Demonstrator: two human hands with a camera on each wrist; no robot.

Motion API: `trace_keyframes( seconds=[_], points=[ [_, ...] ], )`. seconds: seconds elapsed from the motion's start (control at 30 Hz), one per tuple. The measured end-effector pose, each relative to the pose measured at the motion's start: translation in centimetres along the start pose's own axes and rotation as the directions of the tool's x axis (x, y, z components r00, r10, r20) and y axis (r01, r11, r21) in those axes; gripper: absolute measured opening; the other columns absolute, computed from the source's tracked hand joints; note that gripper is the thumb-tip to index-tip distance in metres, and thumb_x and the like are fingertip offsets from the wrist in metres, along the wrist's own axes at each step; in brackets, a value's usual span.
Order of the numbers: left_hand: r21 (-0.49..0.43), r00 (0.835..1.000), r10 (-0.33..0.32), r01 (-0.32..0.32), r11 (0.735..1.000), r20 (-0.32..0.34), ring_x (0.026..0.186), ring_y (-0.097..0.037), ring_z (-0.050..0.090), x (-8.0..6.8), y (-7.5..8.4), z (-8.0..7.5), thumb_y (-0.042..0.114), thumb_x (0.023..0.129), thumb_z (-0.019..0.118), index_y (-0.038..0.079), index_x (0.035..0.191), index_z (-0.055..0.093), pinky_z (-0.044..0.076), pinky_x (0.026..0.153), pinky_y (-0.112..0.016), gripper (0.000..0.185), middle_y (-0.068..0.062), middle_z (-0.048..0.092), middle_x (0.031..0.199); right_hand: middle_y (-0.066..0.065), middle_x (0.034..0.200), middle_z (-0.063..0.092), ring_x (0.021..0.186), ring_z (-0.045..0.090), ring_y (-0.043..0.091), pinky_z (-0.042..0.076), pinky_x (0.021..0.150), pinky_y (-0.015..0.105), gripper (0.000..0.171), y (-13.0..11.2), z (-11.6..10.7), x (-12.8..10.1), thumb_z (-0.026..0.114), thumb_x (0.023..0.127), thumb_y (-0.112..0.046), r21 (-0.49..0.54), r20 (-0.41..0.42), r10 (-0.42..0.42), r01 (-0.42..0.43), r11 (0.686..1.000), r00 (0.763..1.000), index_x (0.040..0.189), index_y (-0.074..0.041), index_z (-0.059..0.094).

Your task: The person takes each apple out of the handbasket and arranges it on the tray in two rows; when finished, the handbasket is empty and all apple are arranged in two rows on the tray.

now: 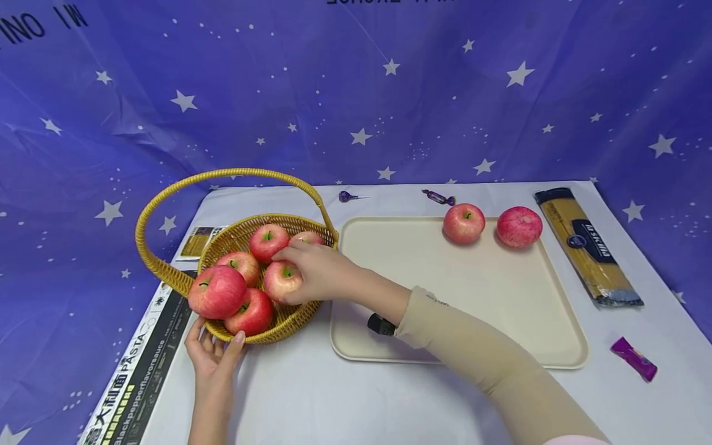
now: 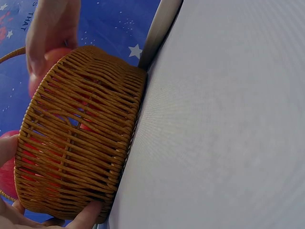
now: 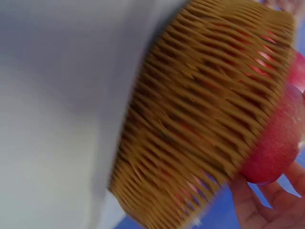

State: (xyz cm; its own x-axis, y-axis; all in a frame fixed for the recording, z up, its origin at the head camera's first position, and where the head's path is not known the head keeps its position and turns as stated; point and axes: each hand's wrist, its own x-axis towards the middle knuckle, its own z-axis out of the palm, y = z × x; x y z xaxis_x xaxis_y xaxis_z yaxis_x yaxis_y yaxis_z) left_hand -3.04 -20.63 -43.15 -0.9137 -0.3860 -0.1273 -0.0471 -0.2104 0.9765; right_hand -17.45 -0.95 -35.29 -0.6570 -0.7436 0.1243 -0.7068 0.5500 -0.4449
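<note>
A: Head view, starting closest to the person: the left hand (image 1: pixel 214 352) cups the near wall of the wicker basket (image 1: pixel 289 321), its thumb pressed on the weave and the other fingers under the rim. It steadies the basket on the counter (image 1: pixel 311 395).

B: And the right hand (image 1: pixel 314 272)?

A: It reaches over the rim, and its grip is curled around one red apple (image 1: pixel 280 279) in the middle of the pile. That apple lies inside the basket among five other apples, touching its neighbours.

B: So which step is this, in your opinion?

A: I judge it is the grasp, with the lift not yet begun. The next move calls for a straight lift, clear of the rim and under the arched handle (image 1: pixel 222 176), without rolling the big apple (image 1: pixel 217 292) that sits on the near edge.

B: What is farther away?

A: A cream tray (image 1: pixel 473 290) lies just beside the basket, with two apples (image 1: pixel 463 222) at its far edge. Beyond it I see a spaghetti packet (image 1: pixel 586 244), wrapped candies (image 1: pixel 439 197) and the starry blue cloth (image 1: pixel 356 93).
</note>
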Motion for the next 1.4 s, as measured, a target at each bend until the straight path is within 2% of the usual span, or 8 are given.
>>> trace_keyframes(
  seconds=[0.2, 0.37, 0.53, 0.8, 0.93, 1.1, 1.23, 1.4],
  points=[
    [0.017, 1.0, -0.011, 0.011, 1.0, -0.01, 0.144, -0.026, 0.011, -0.1, 0.1, -0.1, 0.001, 0.094, 0.059, 0.026, 0.147, 0.007, 0.047, 0.087, -0.013, 0.078, -0.012, 0.005, 0.157, -0.007, 0.118, 0.055, 0.098, 0.055, 0.008, 0.049, 0.081, 0.023, 0.06, 0.5, -4.1, -2.6, 0.077, 0.073, -0.041, 0.111, -0.113, 0.016, -0.004, 0.994, 0.994, 0.128, -0.024, 0.058],
    [0.045, 1.0, -0.024, 0.025, 0.999, -0.017, 0.144, -0.027, 0.012, -0.1, 0.3, -0.1, 0.007, 0.094, 0.061, 0.028, 0.147, 0.007, 0.046, 0.086, -0.011, 0.079, -0.011, 0.005, 0.157, -0.007, 0.117, 0.055, 0.098, 0.055, 0.008, 0.05, 0.083, 0.026, 0.061, 2.7, -6.9, -5.7, 0.08, 0.072, -0.04, 0.152, -0.167, 0.028, -0.002, 0.988, 0.986, 0.126, -0.023, 0.058],
    [0.031, 1.0, 0.008, -0.008, 0.999, -0.003, 0.143, -0.027, 0.013, -0.2, 0.3, -0.2, 0.003, 0.094, 0.06, 0.026, 0.147, 0.008, 0.047, 0.086, -0.011, 0.078, -0.013, 0.006, 0.156, -0.006, 0.122, 0.055, 0.104, 0.054, 0.012, 0.05, 0.086, 0.034, 0.064, 6.6, -8.5, -8.3, 0.079, 0.072, -0.038, 0.122, -0.169, 0.149, -0.129, 0.984, 0.974, 0.129, -0.021, 0.057],
    [0.001, 1.0, 0.026, -0.026, 1.0, 0.011, 0.144, -0.027, 0.011, -0.2, 0.0, -0.4, -0.002, 0.093, 0.057, 0.026, 0.147, 0.007, 0.047, 0.087, -0.012, 0.078, -0.014, 0.006, 0.155, 0.007, 0.129, 0.054, 0.117, 0.05, 0.025, 0.044, 0.095, 0.045, 0.068, 14.8, -8.0, -9.0, 0.078, 0.075, -0.036, 0.089, -0.166, 0.383, -0.373, 0.923, 0.908, 0.133, -0.01, 0.055],
    [0.006, 1.0, 0.022, -0.022, 1.0, 0.017, 0.144, -0.027, 0.011, -0.2, 0.0, -0.3, -0.003, 0.093, 0.057, 0.025, 0.147, 0.007, 0.047, 0.087, -0.012, 0.078, -0.015, 0.005, 0.155, 0.012, 0.133, 0.053, 0.122, 0.048, 0.029, 0.041, 0.101, 0.047, 0.069, 17.3, -7.4, -8.9, 0.077, 0.076, -0.037, 0.064, -0.158, 0.436, -0.432, 0.9, 0.886, 0.133, -0.006, 0.053],
    [0.018, 1.0, 0.014, -0.015, 1.0, 0.014, 0.144, -0.027, 0.011, -0.1, -0.1, -0.3, -0.001, 0.094, 0.058, 0.026, 0.147, 0.006, 0.047, 0.086, -0.011, 0.079, -0.014, 0.004, 0.156, 0.017, 0.135, 0.05, 0.126, 0.044, 0.034, 0.038, 0.104, 0.051, 0.071, 18.4, -6.6, -8.6, 0.076, 0.078, -0.037, 0.054, -0.124, 0.446, -0.442, 0.895, 0.887, 0.136, -0.003, 0.05],
    [0.025, 1.0, 0.011, -0.011, 1.0, 0.016, 0.144, -0.028, 0.01, -0.1, -0.1, -0.3, 0.001, 0.094, 0.059, 0.026, 0.147, 0.006, 0.047, 0.086, -0.012, 0.079, -0.015, 0.003, 0.156, 0.019, 0.136, 0.049, 0.125, 0.046, 0.035, 0.038, 0.104, 0.051, 0.073, 18.3, -6.3, -8.5, 0.075, 0.079, -0.039, 0.039, -0.111, 0.475, -0.474, 0.88, 0.873, 0.137, -0.003, 0.048],
    [0.038, 1.0, -0.001, 0.001, 0.999, 0.007, 0.144, -0.027, 0.011, -0.1, 0.1, -0.3, 0.003, 0.094, 0.06, 0.026, 0.147, 0.006, 0.047, 0.086, -0.011, 0.079, -0.013, 0.005, 0.156, 0.021, 0.141, 0.042, 0.13, 0.038, 0.04, 0.033, 0.107, 0.056, 0.078, 18.0, -6.2, -8.6, 0.071, 0.082, -0.043, -0.012, -0.14, 0.466, -0.473, 0.881, 0.873, 0.143, -0.004, 0.041]
  ],
)
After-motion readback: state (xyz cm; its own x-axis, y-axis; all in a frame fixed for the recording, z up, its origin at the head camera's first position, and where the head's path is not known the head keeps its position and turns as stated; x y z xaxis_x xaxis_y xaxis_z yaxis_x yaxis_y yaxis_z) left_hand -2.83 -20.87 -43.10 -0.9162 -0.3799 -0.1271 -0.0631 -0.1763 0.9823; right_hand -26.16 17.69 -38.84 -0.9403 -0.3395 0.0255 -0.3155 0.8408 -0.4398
